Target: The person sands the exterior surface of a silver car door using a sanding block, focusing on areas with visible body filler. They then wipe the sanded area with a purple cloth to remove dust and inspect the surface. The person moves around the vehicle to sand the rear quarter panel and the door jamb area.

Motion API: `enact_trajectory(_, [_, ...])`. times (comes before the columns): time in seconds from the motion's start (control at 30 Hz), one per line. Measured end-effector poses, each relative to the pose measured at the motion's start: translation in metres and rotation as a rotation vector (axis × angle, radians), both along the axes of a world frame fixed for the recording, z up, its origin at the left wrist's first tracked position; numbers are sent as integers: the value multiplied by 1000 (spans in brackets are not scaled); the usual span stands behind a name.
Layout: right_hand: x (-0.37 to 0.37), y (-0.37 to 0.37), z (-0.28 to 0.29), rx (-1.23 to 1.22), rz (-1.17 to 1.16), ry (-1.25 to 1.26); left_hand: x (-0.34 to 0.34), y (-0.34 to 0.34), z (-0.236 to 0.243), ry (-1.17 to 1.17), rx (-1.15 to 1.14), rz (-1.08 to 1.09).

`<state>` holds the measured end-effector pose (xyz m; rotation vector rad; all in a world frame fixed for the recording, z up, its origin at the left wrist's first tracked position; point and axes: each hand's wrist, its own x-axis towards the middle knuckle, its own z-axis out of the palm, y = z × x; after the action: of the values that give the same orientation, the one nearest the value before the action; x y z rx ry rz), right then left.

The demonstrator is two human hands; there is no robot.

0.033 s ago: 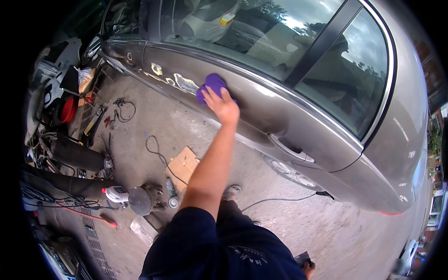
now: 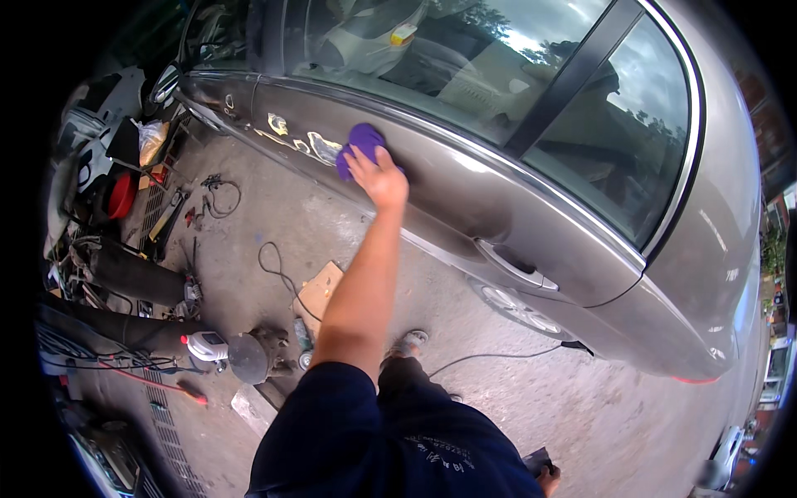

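My left hand [image 2: 378, 176] presses a purple cloth [image 2: 365, 137] against the grey car door [image 2: 436, 195], fingers spread over it. Just left of the cloth are irregular patches [image 2: 322, 147] of pale yellowish, bare-looking material with rough edges in the paint. The door handle [image 2: 510, 261] sits further right. My right hand [image 2: 548, 480], low at the lower right and partly hidden by my body, holds a dark flat object [image 2: 538, 461] that I cannot identify.
Cluttered equipment, a red basin [image 2: 124, 195], a black cylinder [image 2: 137, 274], cables and a white bottle [image 2: 206, 345] lie at the left. A cardboard piece [image 2: 320, 290] and a spray can [image 2: 301, 336] lie near my feet. A floor grate [image 2: 162, 415] runs at the lower left.
My left hand and the purple cloth have moved left and slightly up along the door, closer to the pale patches. The right hand is little changed.
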<state>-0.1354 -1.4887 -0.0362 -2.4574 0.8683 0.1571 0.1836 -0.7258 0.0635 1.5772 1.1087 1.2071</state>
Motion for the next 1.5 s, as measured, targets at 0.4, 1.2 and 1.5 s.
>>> enact_trajectory(0.4, [-30,2,-27,-127,21,213,9,-164,42,279,428,-271])
enact_trajectory(1.2, [-27,-10,-20,-85,-146,192,20,-223,67,178,932,-483])
enact_trajectory(1.5, [-63,-51,-61,-93,-135,146,39,-405,56,54,1002,-808])
